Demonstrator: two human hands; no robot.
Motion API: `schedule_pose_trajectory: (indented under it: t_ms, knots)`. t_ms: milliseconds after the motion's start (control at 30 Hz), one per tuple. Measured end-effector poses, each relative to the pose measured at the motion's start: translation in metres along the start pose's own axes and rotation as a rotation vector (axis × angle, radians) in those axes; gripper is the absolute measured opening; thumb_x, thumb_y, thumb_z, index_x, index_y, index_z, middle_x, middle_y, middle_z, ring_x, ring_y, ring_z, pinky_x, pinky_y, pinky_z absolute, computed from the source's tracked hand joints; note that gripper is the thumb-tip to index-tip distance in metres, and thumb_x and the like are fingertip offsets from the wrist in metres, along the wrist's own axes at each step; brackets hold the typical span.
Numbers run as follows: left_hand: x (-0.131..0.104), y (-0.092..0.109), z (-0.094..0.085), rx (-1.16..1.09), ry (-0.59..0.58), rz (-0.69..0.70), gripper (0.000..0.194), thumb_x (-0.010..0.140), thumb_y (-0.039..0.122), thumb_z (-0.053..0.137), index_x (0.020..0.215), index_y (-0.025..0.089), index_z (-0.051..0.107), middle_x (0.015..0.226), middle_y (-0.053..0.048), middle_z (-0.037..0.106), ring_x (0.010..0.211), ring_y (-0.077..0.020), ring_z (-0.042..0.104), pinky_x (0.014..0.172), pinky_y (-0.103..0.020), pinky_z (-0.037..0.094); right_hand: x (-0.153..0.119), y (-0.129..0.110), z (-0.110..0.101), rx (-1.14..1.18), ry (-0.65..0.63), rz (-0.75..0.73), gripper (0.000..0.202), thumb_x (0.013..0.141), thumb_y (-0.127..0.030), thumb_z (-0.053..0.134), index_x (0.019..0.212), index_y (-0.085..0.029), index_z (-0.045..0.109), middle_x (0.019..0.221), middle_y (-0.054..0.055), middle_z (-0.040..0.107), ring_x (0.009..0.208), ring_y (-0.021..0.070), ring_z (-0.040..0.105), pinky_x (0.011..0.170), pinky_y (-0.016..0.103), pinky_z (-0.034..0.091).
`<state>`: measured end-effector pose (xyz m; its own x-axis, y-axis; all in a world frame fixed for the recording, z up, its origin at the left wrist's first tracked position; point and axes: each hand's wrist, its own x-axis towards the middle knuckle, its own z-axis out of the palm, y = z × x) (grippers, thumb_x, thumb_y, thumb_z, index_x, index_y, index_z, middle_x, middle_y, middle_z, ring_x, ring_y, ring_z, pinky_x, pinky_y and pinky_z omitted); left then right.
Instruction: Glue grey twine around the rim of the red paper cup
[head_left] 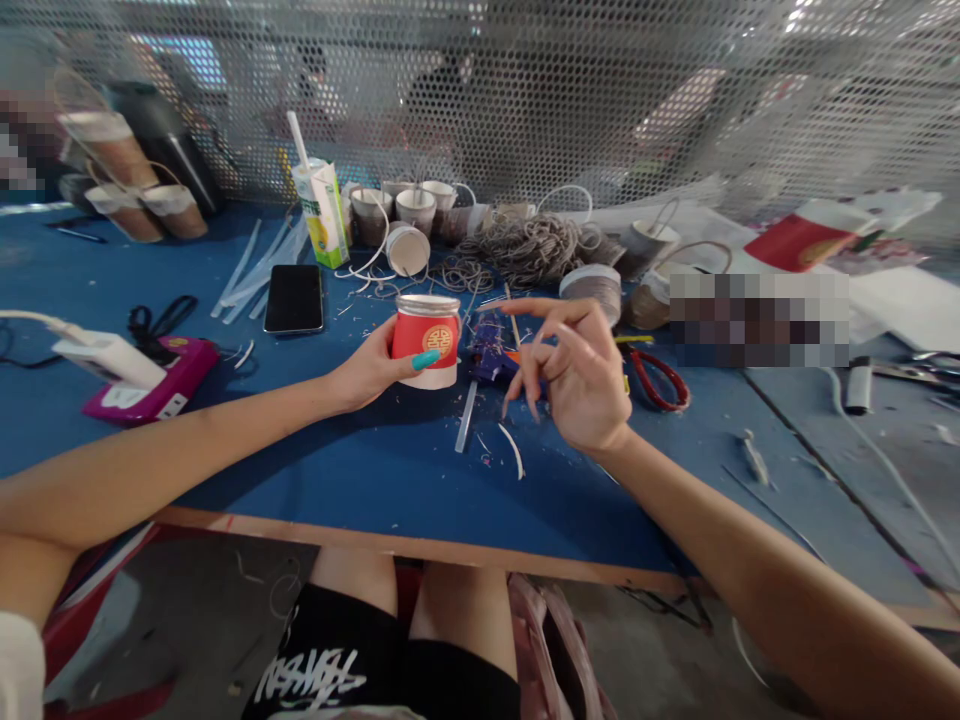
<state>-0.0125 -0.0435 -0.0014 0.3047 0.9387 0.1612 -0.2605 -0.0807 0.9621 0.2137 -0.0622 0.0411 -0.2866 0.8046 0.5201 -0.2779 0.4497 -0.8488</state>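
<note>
My left hand (373, 366) is closed around a red paper cup (409, 335) with a gold emblem and a white lower band, held upright just over the table. Grey cord rings the cup's rim, and my thumb with a teal nail lies across its front. To the right, my right hand (581, 375) is raised with fingers bent and apart, holding nothing that I can see. Between the hands lies a blue glue gun (489, 352), partly hidden by my right fingers. A clear glue stick (466, 418) and scraps of white cord (513, 452) are in front of it.
Behind stand several cord-wrapped cups (415, 207), a heap of grey cord (532, 250) and a drink carton (322, 215) with a straw. Leftward are a phone (293, 298) and a magenta power strip (161, 385). A red coil (660, 382) and scissors (919, 370) lie rightward.
</note>
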Motion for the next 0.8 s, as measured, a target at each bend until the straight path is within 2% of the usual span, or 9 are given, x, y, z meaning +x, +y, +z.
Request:
schedule_pose_trajectory:
  t_ms: [100,200,333,467,567,633,700,800]
  knots:
    - [0.0002,0.0005,0.0024,0.030,-0.001,0.011,0.086,0.049,0.055,0.095,0.118,0.019,0.058,0.124,-0.012,0.070,0.114,-0.0288,0.068,0.098,-0.042,0.056,-0.0081,-0.0045,0.0075,-0.030,-0.281,0.090,0.019,0.101,-0.034,0.050,0.088,-0.020,0.048,0.136,0.010,0.064,0.043,-0.0005,0.044,0.049,0.023,0.056]
    - [0.0000,0.0005,0.0026,0.035,-0.016,0.023,0.080,0.050,0.044,0.097,0.117,0.019,0.059,0.122,-0.010,0.070,0.111,-0.0257,0.069,0.098,-0.041,0.055,-0.0120,-0.0056,0.0096,-0.081,-0.407,0.154,0.025,0.102,-0.040,0.048,0.090,-0.019,0.049,0.145,0.013,0.059,0.045,-0.0012,0.046,0.054,0.023,0.056]
    - [0.0001,-0.0011,0.0001,0.043,-0.020,0.015,0.076,0.051,0.035,0.097,0.115,0.020,0.060,0.118,-0.007,0.071,0.106,-0.0229,0.069,0.096,-0.039,0.056,-0.0101,-0.0050,0.0071,-0.042,-0.345,0.163,0.027,0.100,-0.045,0.052,0.089,-0.020,0.050,0.144,0.012,0.060,0.043,-0.0008,0.046,0.053,0.025,0.058]
    - [0.0013,-0.0029,-0.0018,0.039,-0.014,0.013,0.078,0.049,0.036,0.097,0.115,0.020,0.059,0.117,-0.009,0.072,0.107,-0.0257,0.069,0.097,-0.043,0.056,-0.0047,-0.0022,0.0028,0.043,-0.200,0.154,0.028,0.099,-0.043,0.052,0.082,-0.020,0.052,0.118,0.007,0.073,0.036,0.0011,0.044,0.045,0.025,0.056]
    - [0.0018,-0.0014,0.0004,0.058,-0.001,0.020,0.080,0.049,0.038,0.097,0.116,0.019,0.057,0.120,-0.010,0.070,0.112,-0.0279,0.068,0.101,-0.047,0.055,-0.0022,0.0006,0.0006,0.029,-0.035,0.024,0.030,0.099,-0.040,0.051,0.076,-0.021,0.053,0.095,0.003,0.076,0.031,0.0022,0.040,0.037,0.023,0.050]
    - [0.0019,-0.0001,0.0029,0.084,0.018,0.029,0.080,0.050,0.039,0.096,0.116,0.019,0.056,0.122,-0.011,0.069,0.114,-0.0285,0.066,0.102,-0.047,0.054,-0.0028,0.0014,0.0004,-0.023,0.012,-0.068,0.030,0.099,-0.038,0.051,0.075,-0.021,0.053,0.094,0.004,0.076,0.032,0.0023,0.038,0.035,0.023,0.047]
    - [0.0017,0.0006,0.0046,0.114,0.042,0.037,0.080,0.049,0.040,0.096,0.113,0.018,0.054,0.122,-0.012,0.068,0.114,-0.0289,0.065,0.101,-0.047,0.054,-0.0049,0.0010,0.0014,-0.092,-0.065,-0.089,0.030,0.101,-0.037,0.050,0.077,-0.020,0.054,0.105,0.006,0.077,0.034,0.0014,0.039,0.039,0.023,0.049]
    - [0.0004,0.0010,0.0049,0.169,0.053,0.029,0.078,0.050,0.036,0.095,0.113,0.018,0.053,0.122,-0.012,0.068,0.114,-0.0289,0.066,0.102,-0.048,0.053,-0.0080,-0.0011,0.0038,-0.201,-0.319,0.001,0.033,0.103,-0.043,0.046,0.083,-0.018,0.054,0.129,0.011,0.070,0.041,0.0001,0.044,0.045,0.022,0.051]
